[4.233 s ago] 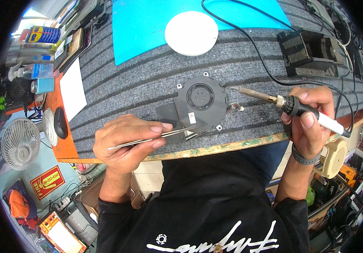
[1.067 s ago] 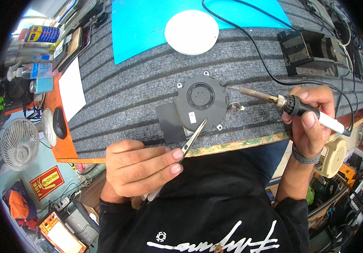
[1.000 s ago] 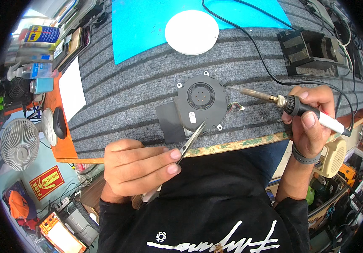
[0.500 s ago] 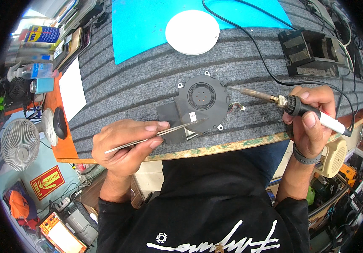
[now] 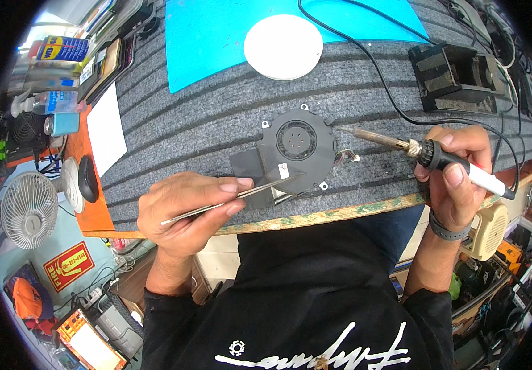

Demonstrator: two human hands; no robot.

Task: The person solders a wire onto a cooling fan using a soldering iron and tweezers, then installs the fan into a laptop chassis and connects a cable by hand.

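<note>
A flat black blower fan (image 5: 316, 161) lies on the grey ribbed mat (image 5: 186, 126), near the table's front edge. Pinched in my left hand (image 5: 182, 206) is a pair of metal tweezers (image 5: 201, 209); the tips reach over the fan's lower part beside a small white label, and whether they touch it I cannot tell. My right hand (image 5: 457, 169) grips a soldering iron (image 5: 436, 154) by its black and white handle. Its tip points left, close to the fan's right rim. A short wire lead with a white connector (image 5: 356, 158) sticks out from the fan's right side.
Behind the fan a white round disc (image 5: 283, 47) rests partly on a blue mat (image 5: 207, 43). The black iron cord (image 5: 377, 68) curves across to the right, past a black box-shaped holder (image 5: 457, 77). White paper (image 5: 107, 129) lies at the left; a small white fan (image 5: 29, 211) stands beyond.
My left hand and the tweezers have shifted slightly to the right. The right hand with the soldering iron has stayed put.
</note>
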